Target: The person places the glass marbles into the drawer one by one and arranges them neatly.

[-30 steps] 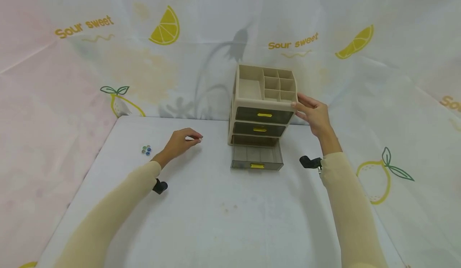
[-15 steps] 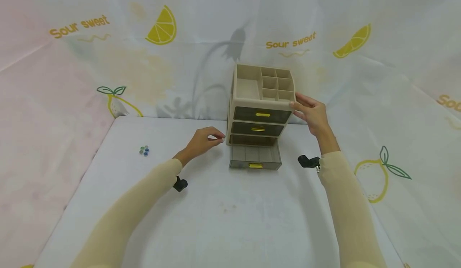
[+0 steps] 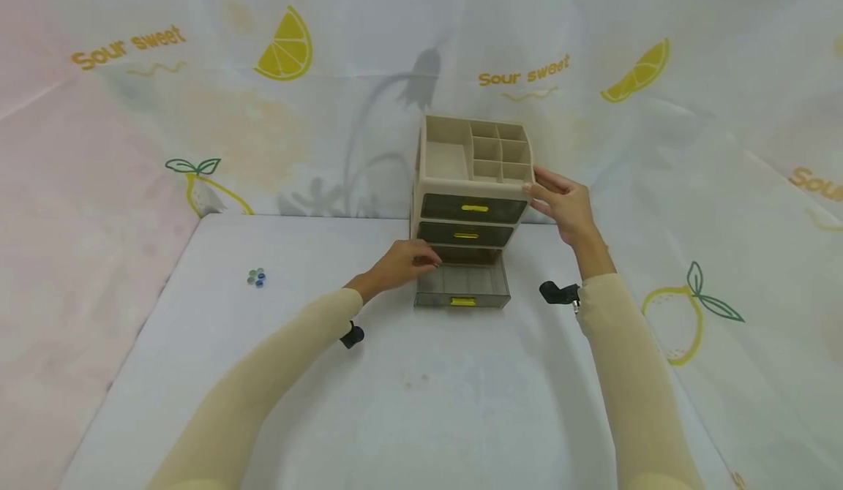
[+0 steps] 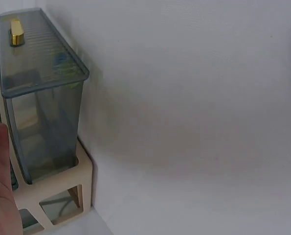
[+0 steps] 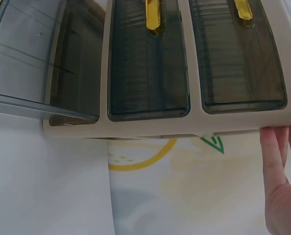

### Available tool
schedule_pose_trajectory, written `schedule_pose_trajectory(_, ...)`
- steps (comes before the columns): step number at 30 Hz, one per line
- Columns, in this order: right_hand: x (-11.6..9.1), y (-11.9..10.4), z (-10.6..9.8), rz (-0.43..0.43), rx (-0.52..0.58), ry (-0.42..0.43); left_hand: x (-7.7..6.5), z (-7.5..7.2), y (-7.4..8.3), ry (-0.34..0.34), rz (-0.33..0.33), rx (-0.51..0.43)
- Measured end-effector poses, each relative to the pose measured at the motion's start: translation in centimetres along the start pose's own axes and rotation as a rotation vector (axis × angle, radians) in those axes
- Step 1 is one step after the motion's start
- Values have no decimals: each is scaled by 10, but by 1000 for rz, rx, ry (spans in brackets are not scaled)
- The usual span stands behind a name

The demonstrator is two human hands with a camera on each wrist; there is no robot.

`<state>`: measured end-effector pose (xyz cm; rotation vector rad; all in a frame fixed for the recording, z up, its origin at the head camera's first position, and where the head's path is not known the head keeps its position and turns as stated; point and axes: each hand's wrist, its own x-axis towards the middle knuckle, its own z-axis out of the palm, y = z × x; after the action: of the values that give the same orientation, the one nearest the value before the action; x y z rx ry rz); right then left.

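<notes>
A beige drawer organizer with divided top compartments stands at the back of the table. Its clear grey bottom drawer is pulled out, while the two upper ones are closed. Over that drawer's left side my left hand pinches a tiny pale bead, mostly hidden by the fingertips. In the left wrist view only part of this hand shows, at the left edge beside the organizer. My right hand holds the organizer's upper right front corner; its fingers meet the side wall in the right wrist view.
Several small blue, green and clear glass beads lie in a cluster on the left of the white table. A lemon-print cloth hangs right behind the organizer. Yellow handles stick out from the drawer fronts.
My left hand has moved right, from the open table to over the pulled-out drawer, fingertips still pinched. My right hand keeps its place on the organizer. The whole head view has shifted slightly.
</notes>
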<state>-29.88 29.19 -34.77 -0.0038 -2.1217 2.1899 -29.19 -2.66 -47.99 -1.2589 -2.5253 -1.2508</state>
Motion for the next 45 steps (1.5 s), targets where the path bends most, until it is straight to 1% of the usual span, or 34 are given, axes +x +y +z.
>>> schedule_pose_trajectory(2,0,1,0,5,0,11,3,4,2,-35,12,22)
schedule_pose_trajectory(4,0,1,-1,8,4,14,6,7,3,-67,8,43)
schedule_pose_trajectory(10,1,2,-1,12,12,1,12,18,5,-180,10,85)
schedule_pose_trajectory(16,1,4,0,8,3,3,16,32,5,-260,36,116)
schedule_pose_trajectory(19,0,4,0,8,-1,5,19,36,8,-296,51,139)
schedule_pose_trajectory(23,-2,3,1,7,-8,11,22,36,14,-343,36,175)
schedule_pose_trajectory(26,-1,2,0,3,-10,10,24,34,17,-376,43,187)
schedule_pose_trajectory(29,0,0,0,4,-8,9,26,31,20,-427,35,197)
schedule_pose_trajectory(30,0,0,0,5,-8,10,27,31,21,-448,25,201)
schedule_pose_trajectory(33,0,-1,0,9,-7,9,30,28,26,-517,-35,210)
schedule_pose_trajectory(35,0,-1,0,10,-10,6,32,28,26,-548,-63,212)
schedule_pose_trajectory(38,0,-1,0,7,-15,-2,35,27,27,-578,-84,213)
schedule_pose_trajectory(45,-2,-2,1,16,-9,5,37,26,26,-623,-89,195)
